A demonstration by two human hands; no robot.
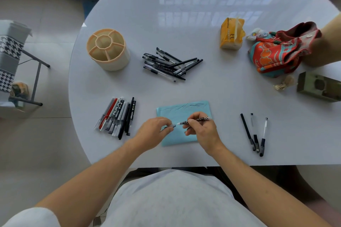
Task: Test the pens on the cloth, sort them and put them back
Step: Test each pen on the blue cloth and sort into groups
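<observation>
A light blue cloth [181, 111] with dark scribbles along its far edge lies near the table's front. Over it my right hand [202, 130] grips a checkered pen [200, 119], tip pointing left. My left hand [154, 131] pinches the pen's small dark cap [170, 126], just apart from the tip. A heap of black pens [170, 64] lies mid-table. A sorted row of several pens [118, 118] sits left of the cloth. Three pens [255, 134] lie to the right. The beige divided pen holder [108, 49] stands empty at the back left.
On the white table [212, 24], a yellow tissue pack [231, 35] and a red patterned bag [276, 51] sit at the back right, with another person's arm [326, 46] on the bag. A grey-green box [319, 88] lies at the right edge. A stool stands left of the table.
</observation>
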